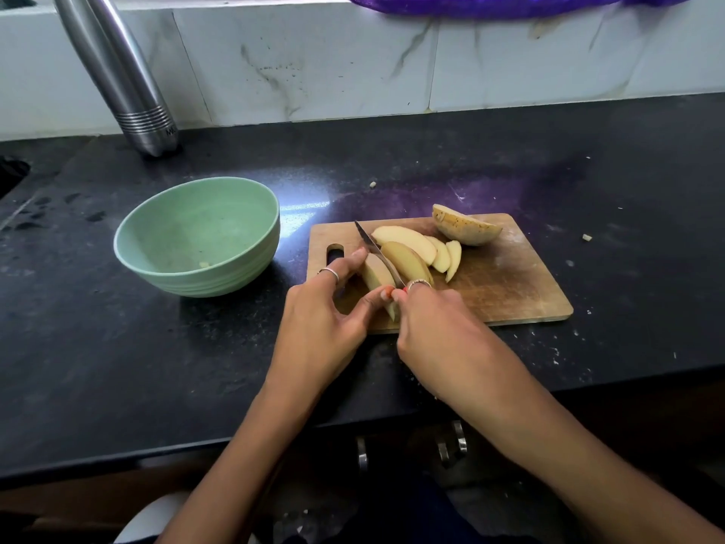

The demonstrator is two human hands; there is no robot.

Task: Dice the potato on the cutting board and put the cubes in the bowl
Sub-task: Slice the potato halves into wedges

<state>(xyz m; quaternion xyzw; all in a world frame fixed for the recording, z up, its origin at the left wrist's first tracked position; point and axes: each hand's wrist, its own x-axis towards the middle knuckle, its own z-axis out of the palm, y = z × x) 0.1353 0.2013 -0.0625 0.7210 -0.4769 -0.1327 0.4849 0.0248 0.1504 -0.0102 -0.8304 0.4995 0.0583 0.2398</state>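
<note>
The right hand [435, 327] is gripping the knife [378, 253], fingers curled round the handle, which is mostly hidden; the blade is running between two slices [406, 245] near the left end of the board [510, 284]. The left hand [321, 320] is steadying the slice left of the blade, index fingertip and thumb pinching it, other fingers spread loosely. More slices are fanning out mid-board, and an uncut potato half [467, 227] is sitting skin-up at the far edge. The bowl [196, 237] is standing left of the board, apart from it, holding little more than a scrap, so dicing looks to be at an early stage.

Risks, as a judgement: the left thumb is lying very close to the blade near the handle, so a slip on the wet cut face could nick it. The pinched slice is standing on edge and could tip or skid under pressure, giving uneven pieces. The slices are crowding the blade, so one could get pushed off the board's near edge.

The counter [117, 347] is dark speckled stone, dusty, with smudges and a few potato crumbs scattered near the board. A steel bottle [129, 84] is standing at the back left against the white marbled tile wall [314, 60]. Purple cloth [510, 3] is hanging along the top edge, throwing a purple reflection on the counter.
</note>
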